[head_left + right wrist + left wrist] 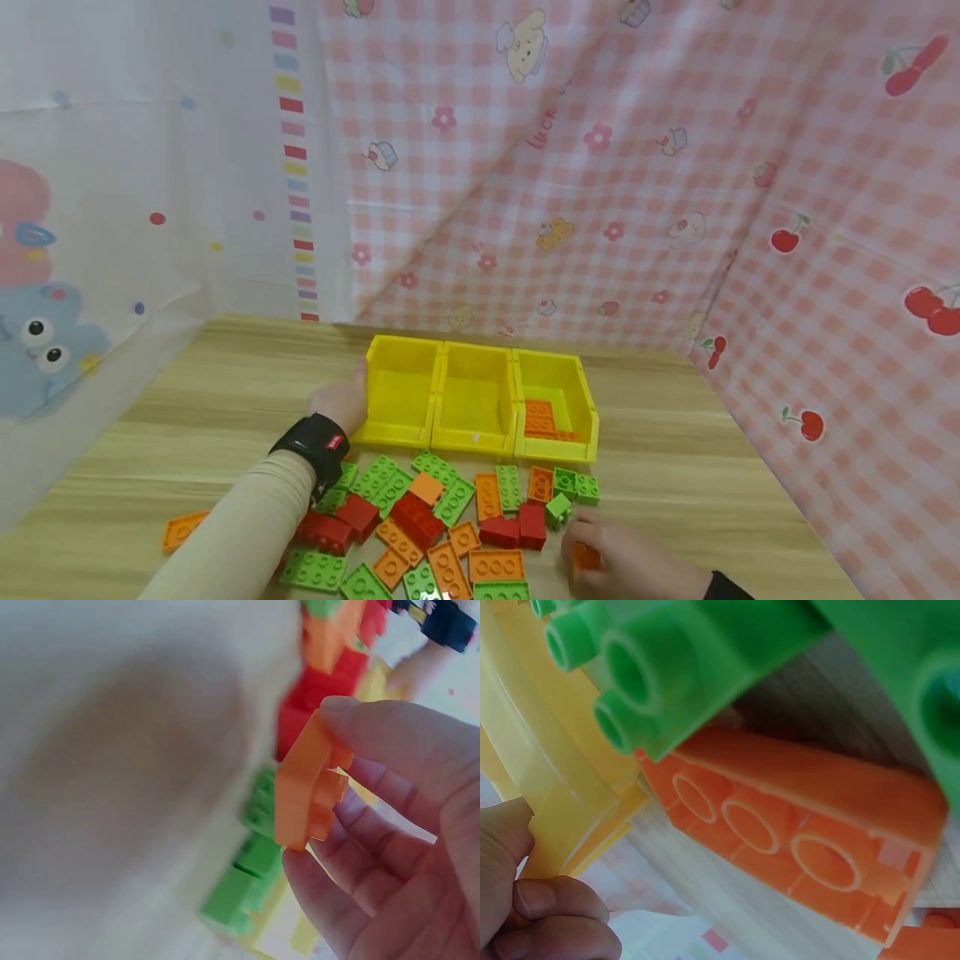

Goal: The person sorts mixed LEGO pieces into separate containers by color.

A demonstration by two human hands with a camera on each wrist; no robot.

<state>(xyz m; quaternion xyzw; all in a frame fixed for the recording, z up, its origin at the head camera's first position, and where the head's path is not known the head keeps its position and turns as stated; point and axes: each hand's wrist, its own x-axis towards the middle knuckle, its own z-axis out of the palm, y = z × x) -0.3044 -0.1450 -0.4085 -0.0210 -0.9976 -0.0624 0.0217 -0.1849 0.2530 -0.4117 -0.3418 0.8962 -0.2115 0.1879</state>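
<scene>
Three yellow bins point(474, 400) stand joined in a row on the table. My left hand point(341, 404) pinches the left side wall of the leftmost bin between thumb and curled fingers, seen too in the left wrist view, where the bin's yellow wall point(547, 772) runs into the grip. Low on the right, my right hand point(630, 557) holds an orange toy brick point(304, 784) between thumb and fingertips, its studs toward the palm. That brick is just right of the pile. Inside the right bin lie several orange bricks point(538, 421).
Green, orange and red bricks point(420, 521) are spread in front of the bins. One orange brick point(182, 530) lies apart at the left, beside the left sleeve point(240, 521). Patterned cloth point(525, 208) hangs behind and at both sides of the wooden table point(720, 492).
</scene>
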